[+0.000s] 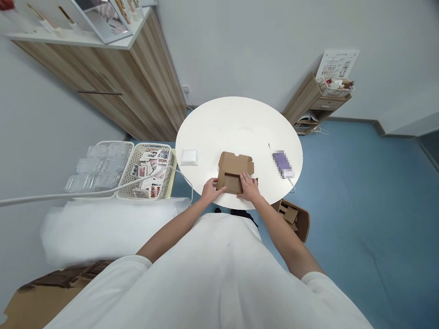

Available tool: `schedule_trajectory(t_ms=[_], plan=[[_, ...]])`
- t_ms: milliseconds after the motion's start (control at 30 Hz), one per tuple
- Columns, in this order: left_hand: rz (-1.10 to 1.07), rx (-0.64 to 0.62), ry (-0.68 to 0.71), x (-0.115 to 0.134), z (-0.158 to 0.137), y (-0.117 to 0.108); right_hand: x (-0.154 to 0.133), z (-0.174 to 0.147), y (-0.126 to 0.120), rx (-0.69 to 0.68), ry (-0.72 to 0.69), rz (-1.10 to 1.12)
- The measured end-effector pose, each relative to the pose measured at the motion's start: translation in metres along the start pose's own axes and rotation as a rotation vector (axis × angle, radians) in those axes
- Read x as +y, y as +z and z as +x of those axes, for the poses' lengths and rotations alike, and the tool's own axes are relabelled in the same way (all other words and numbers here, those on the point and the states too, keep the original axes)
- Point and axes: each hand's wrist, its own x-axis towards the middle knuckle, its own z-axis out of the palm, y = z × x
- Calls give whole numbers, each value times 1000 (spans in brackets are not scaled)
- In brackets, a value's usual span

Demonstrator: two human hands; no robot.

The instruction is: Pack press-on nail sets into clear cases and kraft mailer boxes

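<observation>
A brown cardboard mailer box (233, 183), partly folded, sits near the front edge of the round white table (236, 119). Its lid flap stands open toward the far side, and the inside of the box shows bare cardboard. My left hand (211, 191) grips the box's left wall, thumb along the front edge. On the opposite side my right hand (249, 186) holds the right wall, its fingers reaching over into the box. A small side flap sticks out beside the right fingers.
A white packet (190, 157) lies at the table's left; a blurred purple device (282, 163) with a cable lies right. Baskets of nail sets (151, 171) and clear cases (103, 167) stand left, crossed by a white cable (85, 194). A cardboard bin (303, 224) stands below right.
</observation>
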Motion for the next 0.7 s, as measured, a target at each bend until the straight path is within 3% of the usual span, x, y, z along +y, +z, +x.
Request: schedule_trajectory(t_ms=[700], plan=[[268, -43, -129, -3, 15, 0, -6, -6, -1, -58, -78, -16]])
